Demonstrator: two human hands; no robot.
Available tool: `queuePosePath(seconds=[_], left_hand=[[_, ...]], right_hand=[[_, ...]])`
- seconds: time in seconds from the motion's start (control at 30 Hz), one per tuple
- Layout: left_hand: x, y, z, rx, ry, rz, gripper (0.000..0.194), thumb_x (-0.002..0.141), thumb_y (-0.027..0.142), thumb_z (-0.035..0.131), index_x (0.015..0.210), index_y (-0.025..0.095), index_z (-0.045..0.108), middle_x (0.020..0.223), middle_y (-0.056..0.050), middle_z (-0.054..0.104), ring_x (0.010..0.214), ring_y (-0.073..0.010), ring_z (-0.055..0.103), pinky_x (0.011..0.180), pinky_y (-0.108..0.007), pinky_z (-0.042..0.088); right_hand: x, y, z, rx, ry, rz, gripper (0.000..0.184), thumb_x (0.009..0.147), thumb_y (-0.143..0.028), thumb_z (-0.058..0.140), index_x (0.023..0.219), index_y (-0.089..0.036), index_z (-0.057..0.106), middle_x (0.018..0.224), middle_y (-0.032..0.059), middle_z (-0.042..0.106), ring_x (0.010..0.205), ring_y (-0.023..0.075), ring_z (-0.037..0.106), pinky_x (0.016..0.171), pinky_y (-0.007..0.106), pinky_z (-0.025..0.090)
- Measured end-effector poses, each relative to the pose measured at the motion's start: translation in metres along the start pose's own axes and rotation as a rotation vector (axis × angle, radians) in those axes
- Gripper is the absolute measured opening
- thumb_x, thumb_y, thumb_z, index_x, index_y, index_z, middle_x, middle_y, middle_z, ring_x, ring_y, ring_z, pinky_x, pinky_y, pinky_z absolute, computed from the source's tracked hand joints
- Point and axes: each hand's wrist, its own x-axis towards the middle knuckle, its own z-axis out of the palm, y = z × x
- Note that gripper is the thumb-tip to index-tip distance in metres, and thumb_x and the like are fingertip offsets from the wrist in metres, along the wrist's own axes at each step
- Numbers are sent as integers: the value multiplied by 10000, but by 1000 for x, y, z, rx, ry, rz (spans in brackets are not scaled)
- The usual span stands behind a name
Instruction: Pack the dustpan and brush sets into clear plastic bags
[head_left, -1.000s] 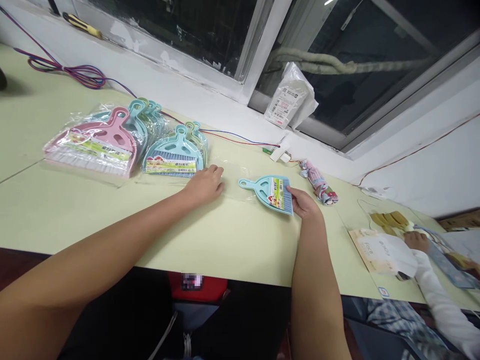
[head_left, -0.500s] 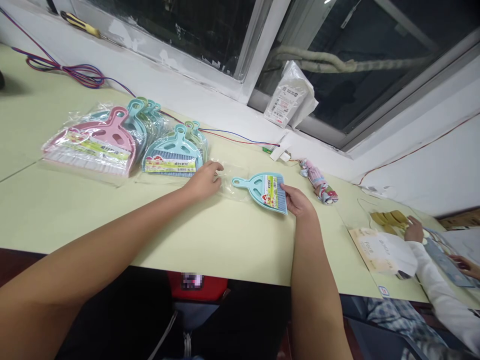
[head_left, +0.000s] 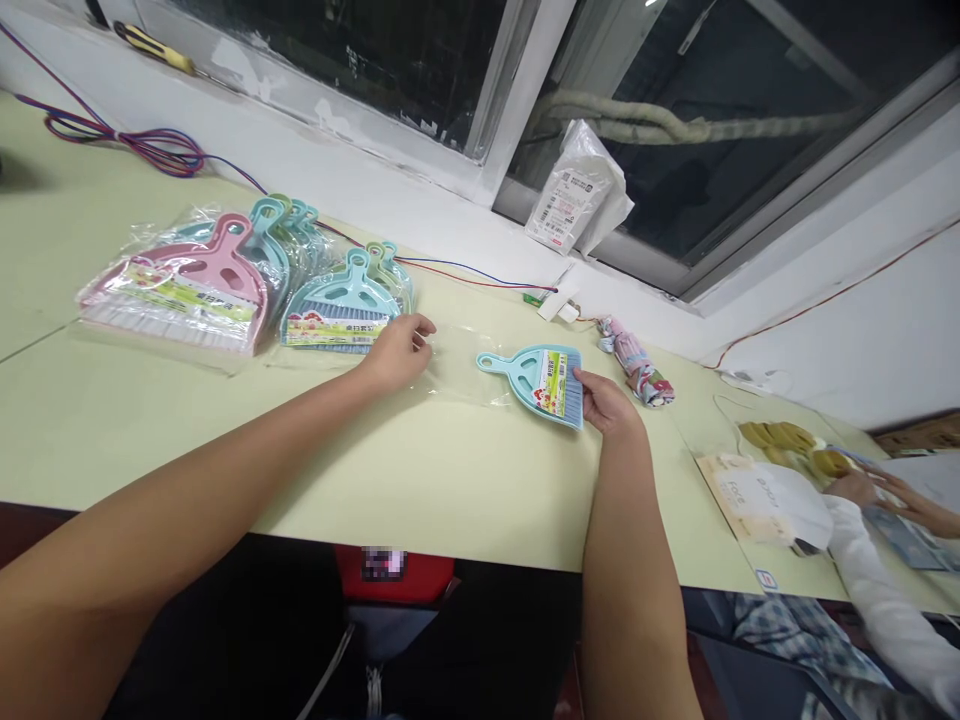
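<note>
My right hand [head_left: 606, 402] grips the bristle edge of a light-blue dustpan and brush set [head_left: 525, 378], thumb on top, its handle pointing left. A printed yellow-green label lies across the brush. My left hand [head_left: 401, 352] pinches the left end of a clear plastic bag [head_left: 461, 362], which stretches flat over the table towards the dustpan's handle. The handle looks clear of the bag, though the film's edge is hard to make out. Close behind my left hand stands a bagged blue dustpan set [head_left: 349, 305]; a bagged pink dustpan set [head_left: 199, 285] is farther left.
Coiled red and blue wires [head_left: 142, 145] lie at the back left, and a screwdriver [head_left: 154, 45] rests on the ledge. A folded floral bundle [head_left: 637, 365] lies right of my right hand. At the far right, a co-worker's hands [head_left: 851, 487] are by yellow pieces [head_left: 776, 437].
My right hand and the dustpan have shifted slightly right, while my left hand has moved left with the bag. The gap between bag and handle is wider. The co-worker's hands have come together.
</note>
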Motion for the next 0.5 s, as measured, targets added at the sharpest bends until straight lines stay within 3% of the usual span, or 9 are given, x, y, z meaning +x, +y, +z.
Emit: queuePosePath(seconds=[0.1, 0.23, 0.37, 0.5], left_hand=[[-9, 13, -4, 170, -14, 173, 299, 915, 345, 527, 1177, 214, 591, 1203, -98, 626, 1112, -245, 604, 993, -408, 497], [-24, 32, 0, 398, -170, 366, 564, 874, 539, 602, 1313, 189, 555, 1373, -134, 541, 1269, -319, 490, 1068, -456, 413], [-33, 38, 11, 509, -262, 379, 647, 869, 601, 594, 1362, 186, 534, 1467, -160, 469, 1313, -345, 437, 1004, -472, 435], [-31, 37, 14, 538, -187, 287, 676, 895, 668, 517, 1360, 178, 541, 1510, -171, 436, 1351, -369, 389, 1019, -499, 407]], right_hand=[[2, 1, -1, 0, 1, -5, 120, 873, -211, 705, 980, -157, 693, 870, 97, 780, 857, 256, 767, 777, 382, 667], [4, 4, -2, -17, -1, 8, 102, 879, -203, 693, 968, -153, 693, 874, 101, 778, 845, 247, 764, 765, 371, 667], [4, 5, -2, -17, 3, 8, 107, 888, -194, 677, 982, -144, 693, 875, 102, 778, 810, 237, 762, 764, 370, 666], [3, 4, 0, -19, -8, 12, 108, 891, -191, 672, 987, -145, 694, 880, 101, 780, 807, 238, 763, 760, 376, 667]])
